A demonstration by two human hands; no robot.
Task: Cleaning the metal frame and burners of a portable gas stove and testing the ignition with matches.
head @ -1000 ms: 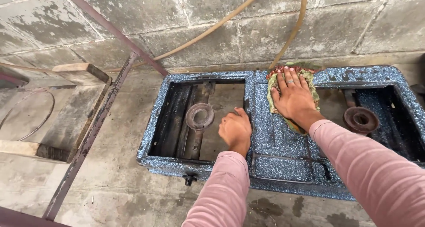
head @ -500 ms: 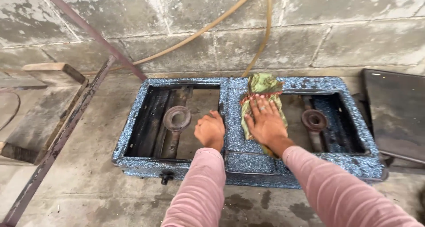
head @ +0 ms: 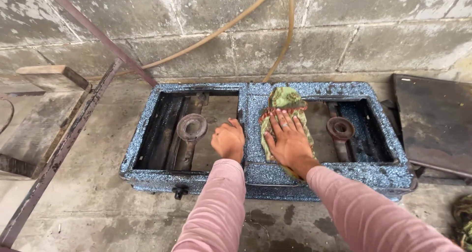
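A blue speckled two-burner stove body [head: 354, 89] lies flat on a concrete floor, its tops removed. My right hand [head: 289, 140] presses flat, fingers spread, on a green patterned cloth [head: 285, 100] over the stove's middle strip. My left hand [head: 228, 141] is curled over the inner edge of the left opening, beside the left burner ring [head: 192, 126]. The right burner ring [head: 340, 128] sits bare in the other opening. Both arms wear pink sleeves.
A grey block wall rises behind, with a tan hose [head: 231, 26] running across it. A rusty metal frame [head: 73, 129] and a wooden piece [head: 49, 75] lie at the left. A dark flat metal plate [head: 435, 119] rests at the right.
The view has drifted so the stove sits more centred and the dark plate shows at the right. My right hand and the cloth have slid slightly along the middle strip; the left hand keeps its grip.
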